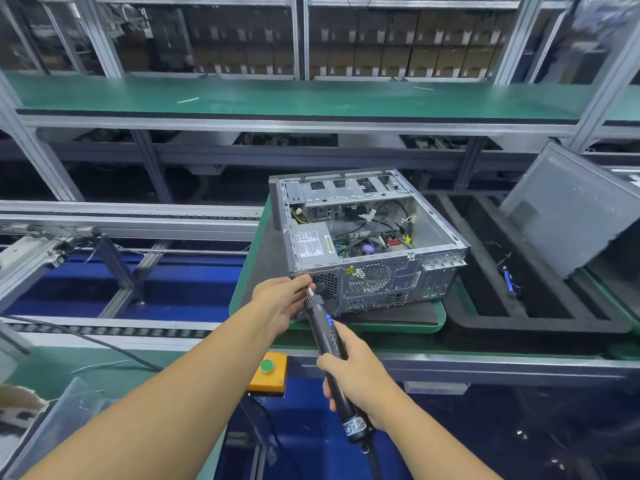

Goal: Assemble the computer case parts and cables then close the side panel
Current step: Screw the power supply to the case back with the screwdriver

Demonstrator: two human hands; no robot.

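An open grey computer case (367,237) lies on its side on a green-edged pallet (398,323), with its power supply (313,244), cables and motherboard showing inside. My right hand (356,372) grips a black electric screwdriver (329,337) whose bit points at the case's rear panel near the power supply. My left hand (280,299) pinches the bit tip with thumb and fingers, right at the rear panel's lower left corner. A grey side panel (568,209) leans upright to the right of the case.
A black foam tray (540,306) with a blue-handled tool (509,278) sits right of the pallet. A yellow box with a green button (267,370) is mounted at the bench front. Conveyor rails run left, and a green shelf (294,97) spans above.
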